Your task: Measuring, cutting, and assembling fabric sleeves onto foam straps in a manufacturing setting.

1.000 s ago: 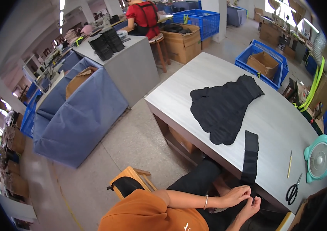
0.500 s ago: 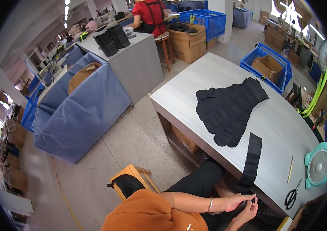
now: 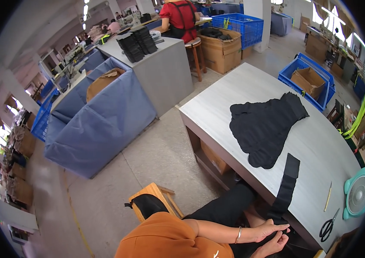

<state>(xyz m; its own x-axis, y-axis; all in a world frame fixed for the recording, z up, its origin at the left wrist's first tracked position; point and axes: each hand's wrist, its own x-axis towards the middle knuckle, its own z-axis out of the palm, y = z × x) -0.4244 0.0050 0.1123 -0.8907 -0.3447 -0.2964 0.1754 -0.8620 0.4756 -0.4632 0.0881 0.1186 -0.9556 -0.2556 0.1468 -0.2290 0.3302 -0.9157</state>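
Across the table edge (image 3: 216, 139), the black strip (image 3: 286, 185) points lengthwise away, leaning right.

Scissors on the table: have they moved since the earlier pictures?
No: judged against the table, the scissors keep their place near the turquoise fan; only the camera's view has shifted.

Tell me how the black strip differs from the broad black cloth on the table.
The strip is long and narrow, while the cloth is broad and flares out to a scalloped edge.
The strip runs past the table edge to the hands; the cloth lies wholly on the tabletop, apart from them.
Both are black.
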